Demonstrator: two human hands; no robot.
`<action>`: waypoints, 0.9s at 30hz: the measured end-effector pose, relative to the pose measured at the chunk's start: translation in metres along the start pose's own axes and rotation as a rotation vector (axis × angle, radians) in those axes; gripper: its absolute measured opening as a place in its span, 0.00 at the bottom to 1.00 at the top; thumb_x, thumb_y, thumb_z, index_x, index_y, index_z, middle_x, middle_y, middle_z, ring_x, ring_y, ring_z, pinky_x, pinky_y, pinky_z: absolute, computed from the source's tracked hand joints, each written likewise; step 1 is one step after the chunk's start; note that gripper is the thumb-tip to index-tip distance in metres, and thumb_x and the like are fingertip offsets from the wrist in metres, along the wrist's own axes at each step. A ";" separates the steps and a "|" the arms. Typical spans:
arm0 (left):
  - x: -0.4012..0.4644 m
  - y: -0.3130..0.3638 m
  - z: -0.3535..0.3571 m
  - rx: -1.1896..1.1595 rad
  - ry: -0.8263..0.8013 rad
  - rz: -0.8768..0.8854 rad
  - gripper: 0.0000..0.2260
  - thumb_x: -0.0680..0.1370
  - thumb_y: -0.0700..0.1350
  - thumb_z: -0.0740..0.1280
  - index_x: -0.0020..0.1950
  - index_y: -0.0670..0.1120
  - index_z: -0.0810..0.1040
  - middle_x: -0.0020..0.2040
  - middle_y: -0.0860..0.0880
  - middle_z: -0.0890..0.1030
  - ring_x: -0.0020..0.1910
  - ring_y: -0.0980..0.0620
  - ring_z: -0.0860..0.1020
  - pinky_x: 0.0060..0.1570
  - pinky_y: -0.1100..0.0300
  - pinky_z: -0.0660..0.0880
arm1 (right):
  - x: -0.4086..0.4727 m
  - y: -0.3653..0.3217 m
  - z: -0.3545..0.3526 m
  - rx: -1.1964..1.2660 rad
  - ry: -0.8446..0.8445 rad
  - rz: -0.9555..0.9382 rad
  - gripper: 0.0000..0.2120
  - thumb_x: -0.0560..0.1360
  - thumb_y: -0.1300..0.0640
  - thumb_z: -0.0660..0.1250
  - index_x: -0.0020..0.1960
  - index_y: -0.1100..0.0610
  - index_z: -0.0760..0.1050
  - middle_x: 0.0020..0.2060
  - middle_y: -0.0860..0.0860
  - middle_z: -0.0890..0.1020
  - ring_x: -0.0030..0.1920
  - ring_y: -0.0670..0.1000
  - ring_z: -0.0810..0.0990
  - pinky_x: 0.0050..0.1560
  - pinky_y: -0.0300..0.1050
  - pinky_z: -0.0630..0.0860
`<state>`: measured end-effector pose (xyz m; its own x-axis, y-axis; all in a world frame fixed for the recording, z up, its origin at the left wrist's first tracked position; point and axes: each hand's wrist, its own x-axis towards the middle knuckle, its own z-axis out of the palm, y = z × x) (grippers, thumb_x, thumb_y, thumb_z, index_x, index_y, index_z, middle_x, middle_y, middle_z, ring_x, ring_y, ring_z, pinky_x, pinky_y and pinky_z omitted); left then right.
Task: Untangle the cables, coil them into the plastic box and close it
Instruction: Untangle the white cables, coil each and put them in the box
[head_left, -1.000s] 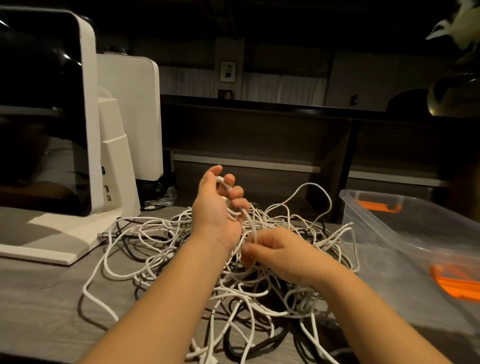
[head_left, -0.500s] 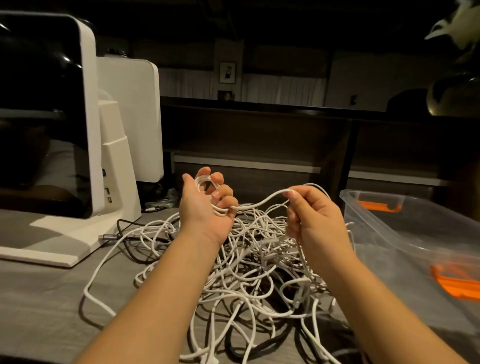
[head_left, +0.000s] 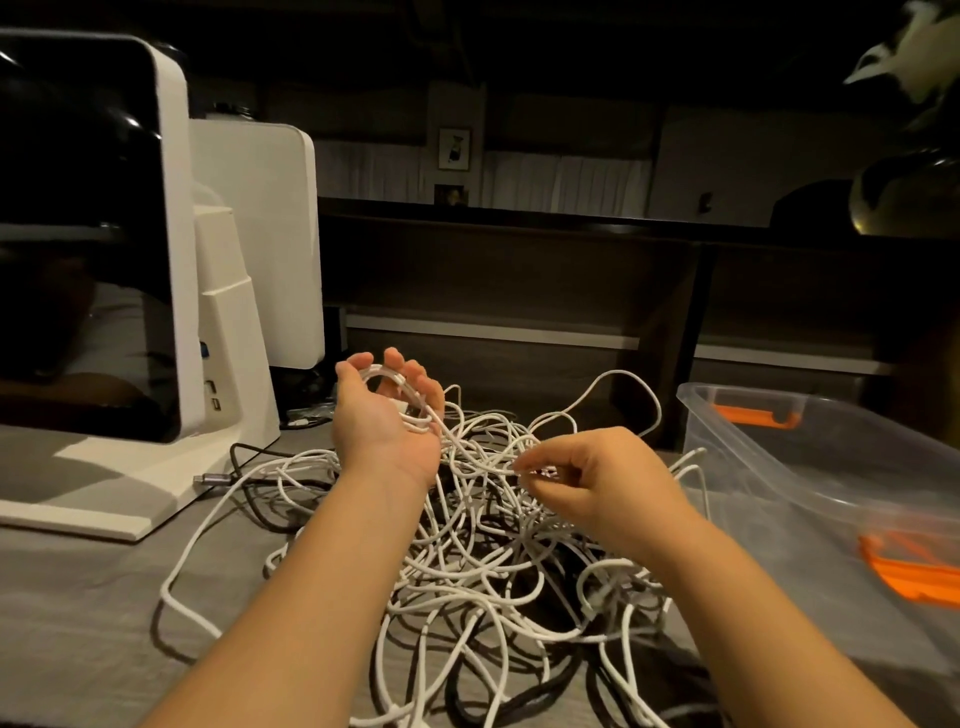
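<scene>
Head view of two bare forearms reaching forward over a grey table. The left hand is raised palm-up above the far side of a tangle of white cables, its fingers curled loosely upward around a small coil of white cable that loops across the palm. The right hand sits lower and nearer, just beside the left wrist, knuckles up, with thumb and fingertips pinching a white strand that runs back toward the coil. The tangle spreads across the middle of the table, from the near edge to between the two hands, with some black cables under it. A clear plastic box with orange latches stands open at the right edge of the table, just beside the tangle. A white monitor stands at the far left corner.
</scene>
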<state>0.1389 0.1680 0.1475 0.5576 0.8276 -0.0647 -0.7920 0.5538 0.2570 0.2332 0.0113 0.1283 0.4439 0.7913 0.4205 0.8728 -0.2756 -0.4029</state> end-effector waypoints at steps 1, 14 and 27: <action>0.001 0.001 -0.001 -0.005 -0.004 -0.001 0.09 0.84 0.53 0.60 0.47 0.51 0.75 0.37 0.51 0.81 0.26 0.55 0.76 0.26 0.67 0.70 | 0.000 -0.001 0.000 -0.033 -0.009 -0.030 0.08 0.77 0.49 0.69 0.54 0.41 0.82 0.42 0.41 0.84 0.40 0.42 0.81 0.46 0.43 0.81; -0.009 -0.014 -0.003 1.140 -0.448 0.181 0.21 0.85 0.58 0.50 0.49 0.49 0.77 0.39 0.48 0.78 0.28 0.56 0.67 0.25 0.66 0.62 | 0.002 0.002 0.002 0.294 0.163 -0.350 0.04 0.74 0.56 0.72 0.48 0.49 0.84 0.37 0.44 0.78 0.39 0.47 0.77 0.40 0.37 0.73; -0.024 -0.015 -0.009 1.298 -0.797 -0.494 0.19 0.71 0.64 0.68 0.49 0.50 0.82 0.38 0.51 0.75 0.30 0.57 0.70 0.32 0.67 0.65 | 0.005 0.004 0.009 0.490 0.201 0.000 0.05 0.76 0.56 0.68 0.44 0.47 0.79 0.33 0.54 0.82 0.36 0.57 0.82 0.40 0.59 0.79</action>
<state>0.1355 0.1405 0.1369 0.9937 0.1120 0.0036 0.0024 -0.0532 0.9986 0.2370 0.0192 0.1215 0.5164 0.6577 0.5484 0.6967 0.0497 -0.7157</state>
